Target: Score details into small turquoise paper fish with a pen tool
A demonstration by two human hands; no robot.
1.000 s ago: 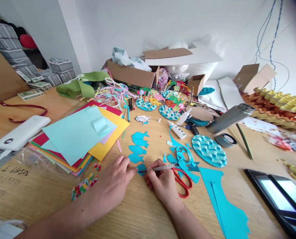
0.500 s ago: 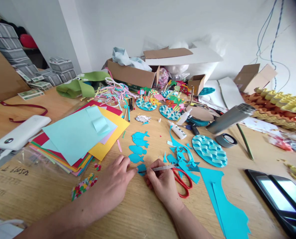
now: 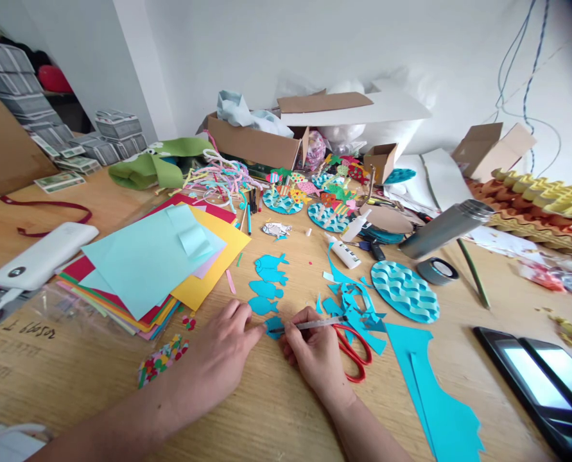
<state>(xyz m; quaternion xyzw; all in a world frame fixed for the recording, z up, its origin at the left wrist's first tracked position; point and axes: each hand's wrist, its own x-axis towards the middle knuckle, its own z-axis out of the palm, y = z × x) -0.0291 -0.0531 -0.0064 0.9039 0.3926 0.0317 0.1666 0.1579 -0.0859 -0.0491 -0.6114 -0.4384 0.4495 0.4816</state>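
My right hand (image 3: 314, 350) pinches a clear pen (image 3: 314, 325), its tip resting on a small blue paper fish (image 3: 273, 323) on the wooden table. My left hand (image 3: 221, 356) lies beside it, fingertips pressing on the same fish's left edge. More blue paper fish (image 3: 269, 273) lie in a row just beyond. Red-handled scissors (image 3: 353, 353) sit right of my right hand among blue paper scraps (image 3: 357, 308).
A stack of coloured paper sheets (image 3: 155, 263) lies left, a white power bank (image 3: 40, 256) farther left. A blue wave disc (image 3: 404, 290), glue bottle (image 3: 343, 251), steel flask (image 3: 444, 228) and tape roll (image 3: 437, 271) stand right. Two tablets (image 3: 540, 378) rest at the right edge. Cardboard boxes (image 3: 257, 144) line the back.
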